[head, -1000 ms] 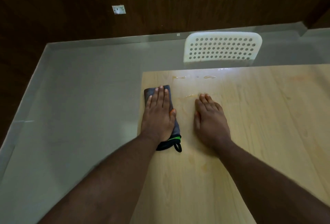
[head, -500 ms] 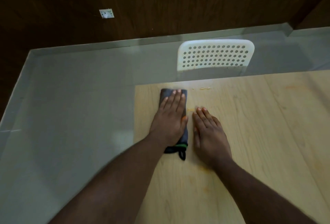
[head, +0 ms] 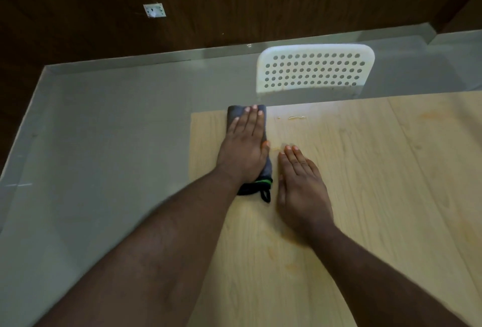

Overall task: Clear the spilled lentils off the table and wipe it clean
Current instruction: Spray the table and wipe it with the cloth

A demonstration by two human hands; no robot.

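The left hand lies with fingers straight and together, pressing flat on a folded grey cloth at the far left corner of the table, gripping nothing; the right hand rests flat and empty on bare wood just right of it; the cloth looks soft and light, likely to bunch unless pressed broadly through the palm; a wet streak remains near the far edge; no lentils show.
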